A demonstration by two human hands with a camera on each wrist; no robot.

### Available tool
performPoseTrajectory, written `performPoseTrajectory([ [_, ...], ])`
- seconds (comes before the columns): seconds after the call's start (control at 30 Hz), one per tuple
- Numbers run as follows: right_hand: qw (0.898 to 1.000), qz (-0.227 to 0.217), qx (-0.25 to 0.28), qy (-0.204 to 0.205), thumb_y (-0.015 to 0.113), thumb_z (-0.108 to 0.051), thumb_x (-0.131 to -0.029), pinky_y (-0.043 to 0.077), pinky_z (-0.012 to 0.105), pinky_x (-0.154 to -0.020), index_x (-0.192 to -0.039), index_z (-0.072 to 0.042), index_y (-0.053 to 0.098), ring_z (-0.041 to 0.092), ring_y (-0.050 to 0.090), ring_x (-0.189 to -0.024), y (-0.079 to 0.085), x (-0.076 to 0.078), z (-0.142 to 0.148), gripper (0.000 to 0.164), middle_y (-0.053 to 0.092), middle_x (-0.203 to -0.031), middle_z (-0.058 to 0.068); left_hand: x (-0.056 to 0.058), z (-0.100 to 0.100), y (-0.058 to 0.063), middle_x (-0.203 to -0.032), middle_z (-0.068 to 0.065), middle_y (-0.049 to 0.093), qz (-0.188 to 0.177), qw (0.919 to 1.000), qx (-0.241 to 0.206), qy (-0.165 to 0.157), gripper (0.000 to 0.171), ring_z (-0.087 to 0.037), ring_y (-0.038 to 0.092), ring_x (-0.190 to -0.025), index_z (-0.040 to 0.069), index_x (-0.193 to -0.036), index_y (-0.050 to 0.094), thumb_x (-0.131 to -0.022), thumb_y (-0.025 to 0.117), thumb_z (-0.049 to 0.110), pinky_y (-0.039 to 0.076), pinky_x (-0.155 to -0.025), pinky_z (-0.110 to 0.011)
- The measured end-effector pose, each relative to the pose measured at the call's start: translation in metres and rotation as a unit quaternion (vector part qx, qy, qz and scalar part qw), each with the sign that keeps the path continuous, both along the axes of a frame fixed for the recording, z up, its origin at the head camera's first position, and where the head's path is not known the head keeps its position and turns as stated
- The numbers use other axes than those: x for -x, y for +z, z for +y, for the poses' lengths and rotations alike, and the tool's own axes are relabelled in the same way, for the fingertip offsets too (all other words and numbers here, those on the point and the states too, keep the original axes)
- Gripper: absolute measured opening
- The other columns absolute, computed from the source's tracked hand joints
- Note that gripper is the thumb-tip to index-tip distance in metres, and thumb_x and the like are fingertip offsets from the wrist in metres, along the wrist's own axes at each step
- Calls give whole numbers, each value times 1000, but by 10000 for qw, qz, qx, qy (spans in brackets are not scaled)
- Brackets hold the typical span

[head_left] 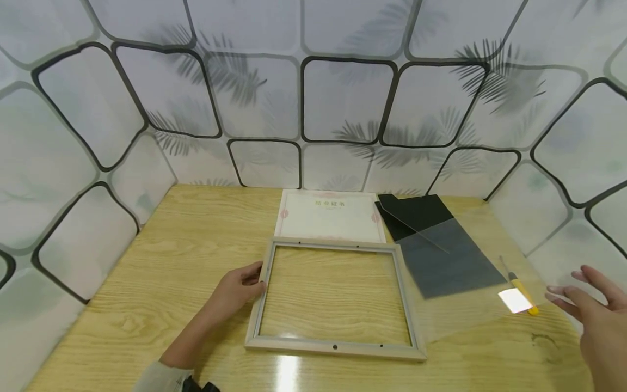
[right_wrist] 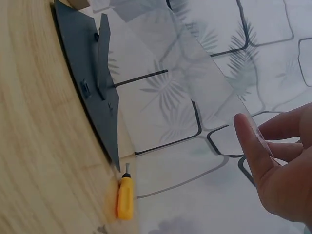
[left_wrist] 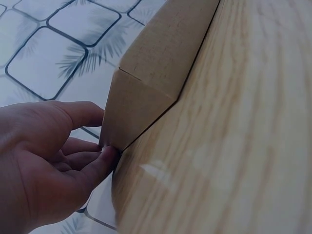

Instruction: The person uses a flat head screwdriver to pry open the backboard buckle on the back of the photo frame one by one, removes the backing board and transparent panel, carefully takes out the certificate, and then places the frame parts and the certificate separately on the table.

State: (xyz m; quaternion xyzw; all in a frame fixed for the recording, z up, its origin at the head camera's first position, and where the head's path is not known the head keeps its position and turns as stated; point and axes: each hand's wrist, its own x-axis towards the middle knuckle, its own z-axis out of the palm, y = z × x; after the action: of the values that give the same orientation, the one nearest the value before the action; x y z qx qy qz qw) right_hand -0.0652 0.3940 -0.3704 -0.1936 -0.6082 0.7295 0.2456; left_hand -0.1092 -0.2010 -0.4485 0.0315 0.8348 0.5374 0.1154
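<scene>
A pale wooden picture frame with no panel in its opening lies on the table. My left hand holds its left bar, thumb and fingers at the edge; the left wrist view shows the fingertips at the lower edge of the frame. On the right, my right hand pinches a clear sheet by its edge between thumb and fingers. In the right wrist view this transparent sheet stands tilted above the table. In the head view it overlaps the black backing board and the yellow-handled screwdriver.
A white certificate lies behind the frame. The backing board carries a raised stand leg. The screwdriver lies near the table's right edge. Patterned curtain-like walls enclose the wooden table at the back and sides.
</scene>
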Motion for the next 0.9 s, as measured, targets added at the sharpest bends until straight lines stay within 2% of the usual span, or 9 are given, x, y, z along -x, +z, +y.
performPoseTrajectory([
  [0.07,9991,118,177,353,47,13,-98,56,17,-58,-157,-10,35,8,72,-61,-10,-5,7,65,51,-115,-11,0,0,1,-148,-21,52,-20,10000,10,12,63,-36,54,-131,1,-153,39,-99,65,21,52,-101,-40],
  [0.1,9991,19,197,379,48,11,-98,56,17,-57,-154,-14,42,9,72,-60,-14,-6,10,61,54,-111,-12,0,0,1,-147,-21,52,-18,10000,16,18,63,-36,54,-131,1,-153,40,-99,65,21,52,-101,-40],
  [0.23,9987,-389,172,270,55,1,-100,57,19,-56,-122,-25,68,9,72,-59,-26,-6,17,37,67,-89,-13,1,0,0,-147,-21,53,-45,10000,8,36,63,-35,54,-131,2,-153,40,-99,65,21,52,-102,-41],
  [0.3,9979,-612,128,169,58,-3,-100,57,20,-56,-104,-29,71,9,72,-58,-30,-4,20,30,68,-83,-13,1,0,0,-146,-21,53,-48,10000,1,46,63,-35,55,-130,2,-153,40,-99,65,22,52,-102,-41],
  [0.37,9961,-852,-60,224,60,-8,-100,57,20,-56,-99,-31,70,7,71,-59,-33,-2,25,25,68,-79,-13,1,0,-1,-146,-21,54,-57,10000,-7,47,63,-35,55,-130,2,-153,40,-99,66,22,52,-102,-41],
  [0.53,9898,-732,-534,1095,57,-3,-101,56,18,-61,-102,-32,73,5,71,-65,-44,1,42,33,66,-85,-15,1,-1,-1,-146,-21,53,-60,10000,-14,29,64,-36,54,-131,2,-153,40,-99,65,22,51,-102,-42],
  [0.7,9687,-120,-741,2367,52,6,-101,57,17,-67,-111,-29,74,8,72,-73,-55,3,60,43,68,-99,-15,2,-1,-1,-146,-21,53,1,10000,24,9,63,-35,55,-130,2,-153,41,-99,65,23,51,-103,-42],
  [0.8,9557,-270,-884,2796,52,6,-101,58,21,-68,-115,-29,74,11,72,-76,-58,4,70,44,67,-104,-19,2,-1,-1,-146,-21,54,9,10000,11,12,63,-35,55,-130,2,-153,41,-99,66,23,51,-103,-42],
  [0.9,9440,-757,-1147,2998,52,2,-102,58,25,-66,-114,-33,74,13,71,-77,-58,6,78,43,65,-104,-23,2,-1,-1,-145,-21,54,2,10000,1,6,63,-35,55,-130,2,-153,41,-99,66,23,51,-103,-42],
])
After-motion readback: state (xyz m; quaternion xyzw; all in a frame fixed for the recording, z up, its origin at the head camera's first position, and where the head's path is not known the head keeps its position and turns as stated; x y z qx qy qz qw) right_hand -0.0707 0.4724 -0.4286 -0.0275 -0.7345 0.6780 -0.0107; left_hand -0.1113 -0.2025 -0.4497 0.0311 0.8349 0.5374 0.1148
